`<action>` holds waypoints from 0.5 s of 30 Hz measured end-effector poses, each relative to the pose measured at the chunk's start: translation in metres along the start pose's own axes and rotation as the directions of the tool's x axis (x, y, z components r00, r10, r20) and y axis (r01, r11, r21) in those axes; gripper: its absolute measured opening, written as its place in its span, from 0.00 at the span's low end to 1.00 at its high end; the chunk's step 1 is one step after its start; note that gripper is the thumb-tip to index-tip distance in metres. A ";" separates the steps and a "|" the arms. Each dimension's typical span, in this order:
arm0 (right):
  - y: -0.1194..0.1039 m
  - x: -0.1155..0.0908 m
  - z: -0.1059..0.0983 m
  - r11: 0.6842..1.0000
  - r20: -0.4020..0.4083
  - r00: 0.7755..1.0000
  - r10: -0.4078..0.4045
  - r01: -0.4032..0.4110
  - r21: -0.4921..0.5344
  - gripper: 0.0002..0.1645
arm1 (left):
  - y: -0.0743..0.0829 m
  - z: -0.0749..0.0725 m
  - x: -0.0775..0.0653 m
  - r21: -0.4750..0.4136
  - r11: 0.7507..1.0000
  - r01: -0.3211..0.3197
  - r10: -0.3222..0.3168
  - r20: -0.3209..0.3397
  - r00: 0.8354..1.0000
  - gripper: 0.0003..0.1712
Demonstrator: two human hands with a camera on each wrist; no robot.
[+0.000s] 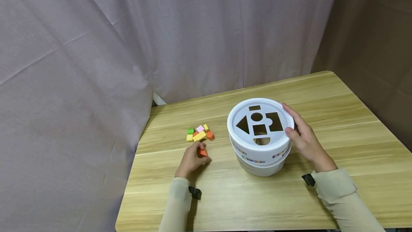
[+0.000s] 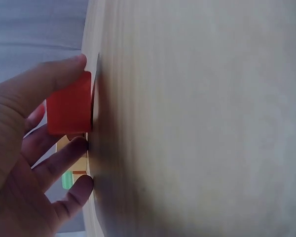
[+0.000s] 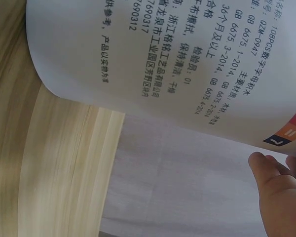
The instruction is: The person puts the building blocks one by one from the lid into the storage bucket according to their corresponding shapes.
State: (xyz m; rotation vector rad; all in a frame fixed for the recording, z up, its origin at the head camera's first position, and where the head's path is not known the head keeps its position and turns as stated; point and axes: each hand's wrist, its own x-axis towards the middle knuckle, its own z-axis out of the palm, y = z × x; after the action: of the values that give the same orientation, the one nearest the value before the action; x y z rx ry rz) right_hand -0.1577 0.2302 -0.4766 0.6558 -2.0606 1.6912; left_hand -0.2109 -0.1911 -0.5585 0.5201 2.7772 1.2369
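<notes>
- The head view looks forward and down from above, far enough off to take in the table (image 1: pixel 161 196), tub (image 1: pixel 257 153), blocks (image 1: pixel 199 136), both hands and the curtain (image 1: pixel 193 38) behind.
- The left wrist view sits low over the table and close to the left hand (image 1: pixel 191 158); turned sideways, it faces past the red block (image 2: pixel 69 106) to the blocks and curtain.
- The right wrist view, tilted, stares closely at the tub's printed side, the right hand (image 3: pixel 283 190) at its lower right.
- Head and left wrist share the red block; head and right wrist share the tub.
</notes>
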 end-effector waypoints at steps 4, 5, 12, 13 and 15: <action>0.000 0.000 0.000 1.000 -0.003 1.000 0.009 -0.009 -0.004 0.39 | 0.002 -0.001 0.000 0.007 1.000 -0.007 0.007 0.013 1.000 0.22; 0.000 0.000 0.000 1.000 -0.002 1.000 0.005 -0.005 -0.009 0.39 | 0.003 -0.002 0.001 0.007 1.000 -0.012 0.012 0.014 1.000 0.22; 0.001 0.000 0.000 1.000 -0.002 1.000 -0.006 0.006 -0.011 0.39 | 0.024 -0.013 0.007 0.013 0.999 -0.039 0.040 -0.026 0.999 0.20; 0.001 0.000 0.000 1.000 -0.002 1.000 -0.008 0.008 -0.011 0.39 | 0.028 -0.015 0.008 0.012 0.999 -0.050 0.051 -0.035 0.998 0.20; 0.001 0.000 0.001 1.000 -0.005 1.000 -0.013 0.013 -0.007 0.39 | 0.038 -0.021 0.012 0.006 0.998 -0.065 0.065 -0.056 0.996 0.20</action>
State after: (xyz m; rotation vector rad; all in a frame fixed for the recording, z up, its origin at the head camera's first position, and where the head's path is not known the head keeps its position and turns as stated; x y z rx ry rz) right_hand -0.1584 0.2294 -0.4775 0.6603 -2.0535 1.6756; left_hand -0.2150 -0.1782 -0.5154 0.5898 2.8312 1.2784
